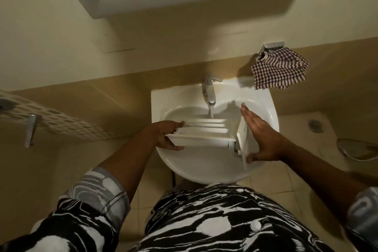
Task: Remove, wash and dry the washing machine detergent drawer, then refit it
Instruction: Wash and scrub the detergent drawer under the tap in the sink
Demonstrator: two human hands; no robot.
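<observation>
Water (211, 111) is seen running from the chrome tap (209, 90) at the washbasin's (204, 170) back edge. The white detergent drawer (204, 135) is held over the middle of the bowl, its far side under the stream. Its left end is gripped by the left hand (165, 135), fingers curled round the rim. Its front panel, on the right, is pressed by the right hand (263, 139), fingers straight and flat. A checked cloth (280, 71) is hung beyond the back right corner.

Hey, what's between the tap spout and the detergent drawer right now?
In the head view, a stream of water runs from the tap down onto the detergent drawer, which is held over the sink.
</observation>
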